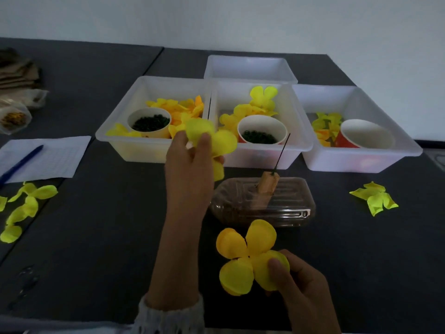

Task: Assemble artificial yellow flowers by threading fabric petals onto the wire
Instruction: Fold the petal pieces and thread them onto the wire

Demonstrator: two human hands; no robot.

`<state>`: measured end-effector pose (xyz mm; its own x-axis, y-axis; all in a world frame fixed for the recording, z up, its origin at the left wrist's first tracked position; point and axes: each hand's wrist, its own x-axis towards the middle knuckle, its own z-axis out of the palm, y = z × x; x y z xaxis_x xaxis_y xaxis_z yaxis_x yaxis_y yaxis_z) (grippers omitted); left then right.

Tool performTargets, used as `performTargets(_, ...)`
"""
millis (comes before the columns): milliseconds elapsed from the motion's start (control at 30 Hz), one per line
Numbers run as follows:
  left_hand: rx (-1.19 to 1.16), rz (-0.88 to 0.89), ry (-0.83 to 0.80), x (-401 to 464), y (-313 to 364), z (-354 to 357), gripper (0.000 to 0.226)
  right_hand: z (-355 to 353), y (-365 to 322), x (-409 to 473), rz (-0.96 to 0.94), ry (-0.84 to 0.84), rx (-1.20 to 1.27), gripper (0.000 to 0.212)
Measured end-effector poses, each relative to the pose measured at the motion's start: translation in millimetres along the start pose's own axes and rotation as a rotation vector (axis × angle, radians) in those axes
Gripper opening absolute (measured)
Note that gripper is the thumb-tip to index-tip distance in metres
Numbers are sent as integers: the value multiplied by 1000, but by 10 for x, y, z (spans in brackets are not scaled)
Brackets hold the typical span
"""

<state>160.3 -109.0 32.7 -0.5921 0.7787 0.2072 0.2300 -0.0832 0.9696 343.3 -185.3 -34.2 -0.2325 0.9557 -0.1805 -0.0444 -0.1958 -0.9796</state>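
Observation:
My left hand is raised in front of the bins and pinches a yellow fabric petal piece between thumb and fingers. Low in the frame, my right hand grips a larger four-lobed yellow petal piece by one lobe. A thin dark wire stands tilted in a cork set on a clear plastic box between the two hands. No petal sits on the wire.
Three white bins hold yellow petals and paper cups: left bin, middle bin, right bin. A further white bin stands behind. Loose petals lie at left and right. Paper with a blue pen lies at left.

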Motion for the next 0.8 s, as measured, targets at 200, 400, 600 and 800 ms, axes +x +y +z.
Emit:
performTargets(200,201,173,-36,1104,354,606,14,-189,24,139,22,173,-30,27)
performTargets(400,449,217,-16,1881,39,1057,20,-277,95,185,52,264,-33,22)
performTargets(600,944,316,-229,2004,-489,1129,26,-338,187,156,118,223,5,5)
performTargets(800,982,300,-401,1909,-375,1131,19,-452,196,186,149,113,42,18)
